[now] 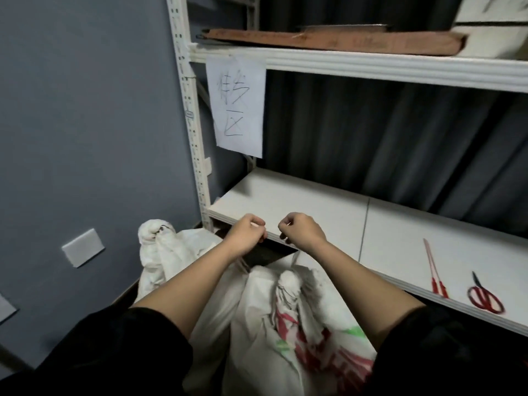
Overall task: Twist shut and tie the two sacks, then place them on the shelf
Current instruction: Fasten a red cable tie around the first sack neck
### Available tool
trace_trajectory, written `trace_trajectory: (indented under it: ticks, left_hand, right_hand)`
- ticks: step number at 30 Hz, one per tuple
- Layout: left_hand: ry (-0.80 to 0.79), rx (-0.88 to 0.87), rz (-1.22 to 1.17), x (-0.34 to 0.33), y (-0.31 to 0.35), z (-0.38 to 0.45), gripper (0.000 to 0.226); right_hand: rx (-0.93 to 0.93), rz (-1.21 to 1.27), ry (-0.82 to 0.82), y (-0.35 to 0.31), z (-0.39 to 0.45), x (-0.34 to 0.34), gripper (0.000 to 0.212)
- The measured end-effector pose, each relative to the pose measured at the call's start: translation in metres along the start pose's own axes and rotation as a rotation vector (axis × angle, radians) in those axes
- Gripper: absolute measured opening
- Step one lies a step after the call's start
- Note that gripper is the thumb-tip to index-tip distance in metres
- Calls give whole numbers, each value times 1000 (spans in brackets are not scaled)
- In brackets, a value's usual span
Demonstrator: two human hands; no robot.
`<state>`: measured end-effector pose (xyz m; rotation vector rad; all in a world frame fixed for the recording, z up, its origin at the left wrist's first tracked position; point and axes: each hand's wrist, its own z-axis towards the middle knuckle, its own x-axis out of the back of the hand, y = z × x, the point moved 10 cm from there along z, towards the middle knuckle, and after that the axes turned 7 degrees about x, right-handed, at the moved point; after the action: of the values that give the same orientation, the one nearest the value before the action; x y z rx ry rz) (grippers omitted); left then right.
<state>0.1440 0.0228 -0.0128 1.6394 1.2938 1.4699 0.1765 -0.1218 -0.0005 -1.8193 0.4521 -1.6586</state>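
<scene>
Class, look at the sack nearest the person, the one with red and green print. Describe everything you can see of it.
The printed sack is white woven-looking plastic with red and green markings. It stands upright below the shelf edge, its neck twisted into a bunch. Thin string rises from the neck to the left hand and right hand, which pinch its ends.

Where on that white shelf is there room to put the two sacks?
The lower shelf is bare from the left post across to past its middle seam. The right end is crowded near the front: a red-handled tool and red scissors lie there. The upper shelf already holds a brown board.
</scene>
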Motion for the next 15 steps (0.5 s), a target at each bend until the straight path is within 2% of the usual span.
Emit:
trace_trajectory:
  ticks: [6,11,15]
  left_hand:
    - [-39,-42,184,-71,15,-12,22]
    - [-168,-79,191,-133,46,-17,11]
    - [-240,-115,219,-186,73,-16,13]
  right_hand:
    - [-115,5,80,76,-38,55,12]
    - [-213,-15,137,138,-61,98,11]
    - [-277,-50,156,192,-69,130,14]
